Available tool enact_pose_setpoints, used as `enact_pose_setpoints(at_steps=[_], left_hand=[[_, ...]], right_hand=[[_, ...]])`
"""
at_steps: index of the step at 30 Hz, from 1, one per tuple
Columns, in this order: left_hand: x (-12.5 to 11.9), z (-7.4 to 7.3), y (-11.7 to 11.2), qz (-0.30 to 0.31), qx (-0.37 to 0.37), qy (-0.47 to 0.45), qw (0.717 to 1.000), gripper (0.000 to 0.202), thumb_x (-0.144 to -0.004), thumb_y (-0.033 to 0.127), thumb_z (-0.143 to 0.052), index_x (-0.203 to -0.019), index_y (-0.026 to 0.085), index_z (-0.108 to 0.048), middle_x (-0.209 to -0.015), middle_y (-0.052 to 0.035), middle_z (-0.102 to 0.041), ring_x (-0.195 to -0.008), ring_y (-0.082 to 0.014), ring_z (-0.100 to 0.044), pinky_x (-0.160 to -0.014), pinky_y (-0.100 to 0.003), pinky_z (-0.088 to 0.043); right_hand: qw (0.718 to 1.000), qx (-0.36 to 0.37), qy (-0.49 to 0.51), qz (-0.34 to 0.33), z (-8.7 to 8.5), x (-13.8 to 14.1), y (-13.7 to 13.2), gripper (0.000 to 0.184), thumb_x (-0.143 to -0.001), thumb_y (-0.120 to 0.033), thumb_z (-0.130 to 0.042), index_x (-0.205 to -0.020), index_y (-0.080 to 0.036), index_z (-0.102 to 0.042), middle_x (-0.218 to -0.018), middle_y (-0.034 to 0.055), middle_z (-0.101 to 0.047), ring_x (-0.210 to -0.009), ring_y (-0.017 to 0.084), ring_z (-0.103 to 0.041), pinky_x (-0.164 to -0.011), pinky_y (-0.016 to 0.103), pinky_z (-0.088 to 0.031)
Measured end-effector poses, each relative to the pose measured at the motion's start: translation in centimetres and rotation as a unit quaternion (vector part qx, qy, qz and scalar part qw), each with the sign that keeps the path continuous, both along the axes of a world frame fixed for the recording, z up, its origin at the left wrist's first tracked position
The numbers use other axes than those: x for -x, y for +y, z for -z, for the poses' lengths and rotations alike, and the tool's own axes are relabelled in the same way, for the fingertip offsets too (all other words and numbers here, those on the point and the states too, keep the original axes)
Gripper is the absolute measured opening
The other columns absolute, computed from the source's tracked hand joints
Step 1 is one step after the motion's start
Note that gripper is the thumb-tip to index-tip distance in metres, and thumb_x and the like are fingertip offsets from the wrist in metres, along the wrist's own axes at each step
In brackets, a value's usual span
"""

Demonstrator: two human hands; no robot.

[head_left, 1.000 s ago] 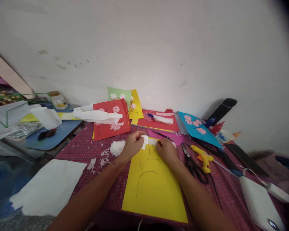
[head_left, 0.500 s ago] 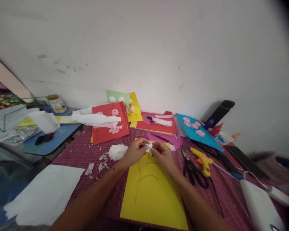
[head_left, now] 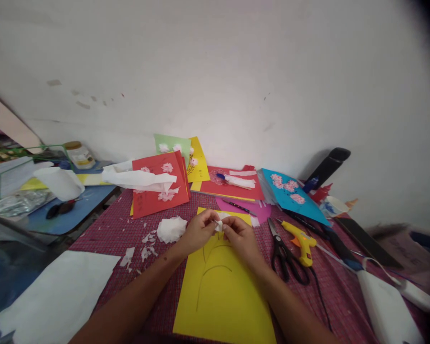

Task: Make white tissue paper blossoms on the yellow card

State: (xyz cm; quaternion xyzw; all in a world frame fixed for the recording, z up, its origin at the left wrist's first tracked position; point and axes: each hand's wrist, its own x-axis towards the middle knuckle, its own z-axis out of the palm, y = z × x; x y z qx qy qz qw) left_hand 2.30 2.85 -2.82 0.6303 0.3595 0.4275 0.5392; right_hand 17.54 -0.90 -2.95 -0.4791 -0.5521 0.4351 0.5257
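Between the fingertips of both hands is a small piece of white tissue paper (head_left: 219,225), pinched from each side. My left hand (head_left: 199,231) and my right hand (head_left: 241,237) are closed on it, just above the top part of a yellow sheet of card (head_left: 225,306). Dark curved lines are drawn on that card. Beside my left hand a pile of white tissue pieces (head_left: 171,229) rests on the checked tablecloth, with torn scraps (head_left: 149,252) to its left. A patterned pen (head_left: 239,207) lies beyond my hands on a pink sheet (head_left: 261,210).
On the right lie black-handled scissors (head_left: 284,255) and a yellow glue gun (head_left: 302,241) with its cord. Behind stand red cards (head_left: 154,203) and a blue card (head_left: 290,205) with pink paper flowers. A large white sheet (head_left: 60,291) hangs over the left edge; a white box (head_left: 387,306) is front right.
My fingers have shifted slightly on the tissue piece, which now sits a little lower between them. The whole view has turned slightly to the right.
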Motion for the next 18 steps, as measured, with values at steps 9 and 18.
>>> enact_pose_setpoints(at_steps=[9,18], left_hand=[[-0.57,0.26,-0.06,-0.02,0.005,-0.023,1.0,0.035,-0.077,0.02,-0.06,-0.111,0.019,-0.056,-0.087,-0.0027,-0.065,-0.078,-0.0137,-0.061,-0.07,-0.024,-0.047],[-0.03,-0.3,-0.19,-0.036,-0.017,0.057,0.998,0.021,-0.08,0.035,-0.061,-0.089,0.017,-0.066,-0.076,-0.0019,-0.064,-0.063,-0.0121,-0.057,-0.058,-0.022,-0.045]], right_hand=[[0.999,-0.034,-0.021,-0.013,0.35,0.06,-0.02,0.018,-0.079,-0.032,-0.062,-0.092,-0.02,-0.063,-0.081,0.0016,-0.062,-0.067,0.014,-0.052,-0.059,0.023,-0.042],[0.998,0.057,0.015,0.029,0.42,-0.4,0.31,0.023,-0.081,-0.041,-0.059,-0.077,-0.018,-0.064,-0.054,-0.002,-0.054,-0.046,0.012,-0.046,-0.045,0.023,-0.034]])
